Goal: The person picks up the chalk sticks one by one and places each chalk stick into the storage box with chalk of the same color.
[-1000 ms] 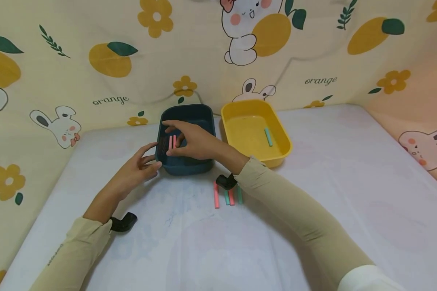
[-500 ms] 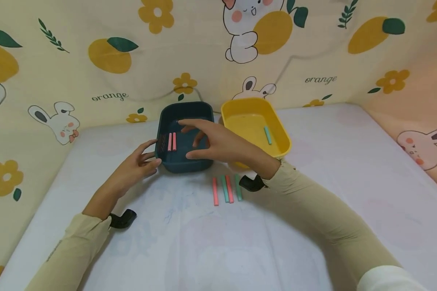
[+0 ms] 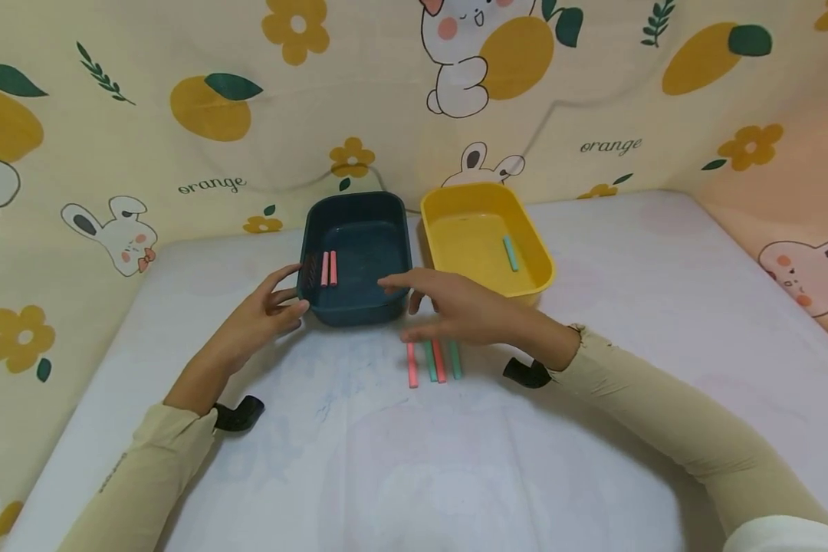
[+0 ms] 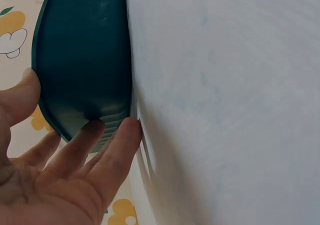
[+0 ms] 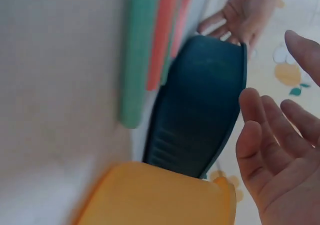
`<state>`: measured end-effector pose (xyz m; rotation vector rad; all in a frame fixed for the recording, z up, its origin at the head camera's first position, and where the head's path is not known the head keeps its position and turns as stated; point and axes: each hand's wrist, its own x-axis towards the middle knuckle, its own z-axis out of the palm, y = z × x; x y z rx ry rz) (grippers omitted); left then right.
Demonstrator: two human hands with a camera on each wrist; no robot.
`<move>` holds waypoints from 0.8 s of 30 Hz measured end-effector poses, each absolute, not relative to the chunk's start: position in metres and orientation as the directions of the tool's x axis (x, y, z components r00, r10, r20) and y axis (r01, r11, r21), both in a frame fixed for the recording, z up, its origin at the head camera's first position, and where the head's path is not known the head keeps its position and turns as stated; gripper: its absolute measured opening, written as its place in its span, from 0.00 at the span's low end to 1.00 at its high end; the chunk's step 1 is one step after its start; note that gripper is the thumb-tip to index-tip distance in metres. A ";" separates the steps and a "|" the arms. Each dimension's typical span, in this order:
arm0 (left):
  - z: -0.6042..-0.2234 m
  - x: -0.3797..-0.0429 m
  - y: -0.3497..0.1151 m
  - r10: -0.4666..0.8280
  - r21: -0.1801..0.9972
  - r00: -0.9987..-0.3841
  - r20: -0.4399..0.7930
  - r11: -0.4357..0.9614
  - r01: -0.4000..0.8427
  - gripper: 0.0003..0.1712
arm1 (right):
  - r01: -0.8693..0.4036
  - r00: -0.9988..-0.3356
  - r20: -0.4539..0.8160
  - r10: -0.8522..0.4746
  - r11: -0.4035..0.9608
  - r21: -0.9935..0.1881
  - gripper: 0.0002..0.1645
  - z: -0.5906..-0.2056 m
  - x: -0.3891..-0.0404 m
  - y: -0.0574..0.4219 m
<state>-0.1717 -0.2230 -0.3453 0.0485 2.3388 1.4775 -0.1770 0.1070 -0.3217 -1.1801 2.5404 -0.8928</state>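
My left hand [image 3: 265,313] rests its spread fingertips against the left end of a dark teal plastic bin [image 3: 359,315]; in the left wrist view its fingers touch the bin wall [image 4: 82,50]. Two pink chalk sticks [image 3: 333,268] lie side by side within that bin. My right hand [image 3: 458,308], empty with loosely bent fingers, hovers off the bin's front right corner. Under it on the table lie several chalk sticks: a pink one [image 3: 412,368] at the left, then green [image 3: 431,364], pink [image 3: 440,366] and green [image 3: 455,362], their far ends hidden by the hand.
Right of the teal bin stands a yellow bin [image 3: 540,264] with one green chalk stick [image 3: 510,253] inside. Both bins are near the patterned cloth backdrop [image 3: 386,84] at the table's rear. A white cover [image 3: 414,475] spreads over the table.
My right hand has let go of a pink chalk stick inside the teal bin, then drawn back right and toward me, over the loose sticks. The left hand stays at the bin's left end.
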 end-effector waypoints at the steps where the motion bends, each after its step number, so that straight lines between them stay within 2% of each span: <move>1: -0.346 -0.172 -0.223 0.221 0.876 -0.930 -0.292 0.452 -0.168 0.45 | -0.626 -0.660 0.055 -0.749 0.508 -0.592 0.45 -0.323 -0.174 0.109; 8: -0.347 -0.173 -0.223 0.212 0.881 -0.931 -0.297 0.437 -0.181 0.45 | -0.619 -0.696 0.009 -0.718 0.594 -0.513 0.47 -0.329 -0.156 0.124; 15: -0.348 -0.172 -0.222 0.218 0.882 -0.933 -0.286 0.440 -0.168 0.44 | -0.595 -0.728 -0.017 -0.685 0.644 -0.481 0.49 -0.330 -0.148 0.128; 24: -0.349 -0.174 -0.222 0.218 0.892 -0.934 -0.284 0.418 -0.174 0.44 | -0.625 -0.744 -0.025 -0.668 0.708 -0.328 0.52 -0.337 -0.143 0.127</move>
